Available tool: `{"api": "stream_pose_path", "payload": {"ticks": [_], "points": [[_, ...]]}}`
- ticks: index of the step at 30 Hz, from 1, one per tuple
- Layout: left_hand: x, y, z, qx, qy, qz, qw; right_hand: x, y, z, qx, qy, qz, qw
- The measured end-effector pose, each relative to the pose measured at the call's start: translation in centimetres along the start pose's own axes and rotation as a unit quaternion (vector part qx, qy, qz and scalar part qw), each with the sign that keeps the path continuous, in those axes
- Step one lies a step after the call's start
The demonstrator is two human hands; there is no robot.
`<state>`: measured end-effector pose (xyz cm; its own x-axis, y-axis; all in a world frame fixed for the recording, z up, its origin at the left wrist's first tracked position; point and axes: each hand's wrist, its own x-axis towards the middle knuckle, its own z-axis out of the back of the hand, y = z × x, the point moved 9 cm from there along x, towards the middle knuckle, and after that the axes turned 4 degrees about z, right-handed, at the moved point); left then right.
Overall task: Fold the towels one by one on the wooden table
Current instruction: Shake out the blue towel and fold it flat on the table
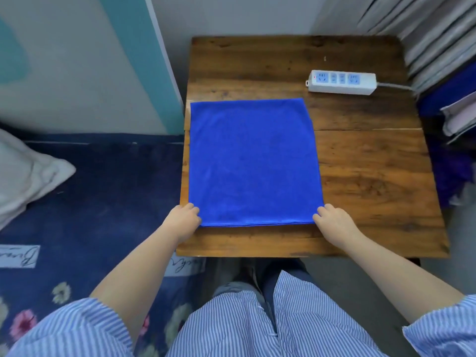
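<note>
Pinching the near corners of the blue towel (253, 161) (lying flat, frame centre) are the left hand (183, 219) and right hand (332, 220), on the wooden table (373, 163).

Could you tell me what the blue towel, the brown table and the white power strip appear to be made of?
The blue towel looks like soft microfibre or terry: matte, fine nap, limp layered edge. The brown table appears to be wood, darkly stained, with visible grain, knots and a plank seam. The white power strip seems moulded plastic, smooth and slightly glossy.
</note>
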<state>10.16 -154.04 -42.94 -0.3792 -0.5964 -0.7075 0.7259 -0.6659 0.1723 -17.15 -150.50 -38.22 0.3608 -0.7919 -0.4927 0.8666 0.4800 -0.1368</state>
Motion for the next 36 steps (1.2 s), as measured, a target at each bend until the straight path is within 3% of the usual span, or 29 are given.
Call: {"api": "stream_pose_path", "payload": {"ticks": [5, 9, 13, 18, 22, 26, 31, 36], "points": [[-0.1, -1.0, -0.9, -0.016, -0.010, 0.015, 1.000, -0.1, 0.5, -0.8, 0.005, -0.002, -0.005, 1.000], [0.0, -1.2, -0.6, -0.009, 0.012, -0.010, 1.000, -0.2, -0.2, -4.3, 0.047, 0.144, -0.023, 0.988], [1.4, -0.5, 1.4, -0.008, 0.052, -0.029, 0.998, 1.4, -2.6, -3.7, 0.125, 0.158, -0.037, 0.979], [6.0, 0.9, 9.2, -0.108, -0.042, 0.029, 0.993, 6.5, -8.3, 0.5, 0.218, 0.053, -0.096, 0.970], [10.0, 2.6, 15.0, -0.248, -0.141, 0.108, 0.952, 10.8, -13.8, 3.9, 0.323, -0.066, -0.182, 0.926], [13.9, 4.4, 18.2, -0.325, -0.190, 0.170, 0.911, 14.2, -18.6, 5.6, 0.395, -0.154, -0.238, 0.874], [19.2, 5.3, 19.8, -0.363, -0.227, 0.180, 0.885, 17.1, -22.0, 5.2, 0.432, -0.171, -0.271, 0.843], [21.9, 4.4, 18.9, -0.353, -0.209, 0.208, 0.888, 19.3, -21.7, 5.0, 0.438, -0.169, -0.214, 0.856]]}}
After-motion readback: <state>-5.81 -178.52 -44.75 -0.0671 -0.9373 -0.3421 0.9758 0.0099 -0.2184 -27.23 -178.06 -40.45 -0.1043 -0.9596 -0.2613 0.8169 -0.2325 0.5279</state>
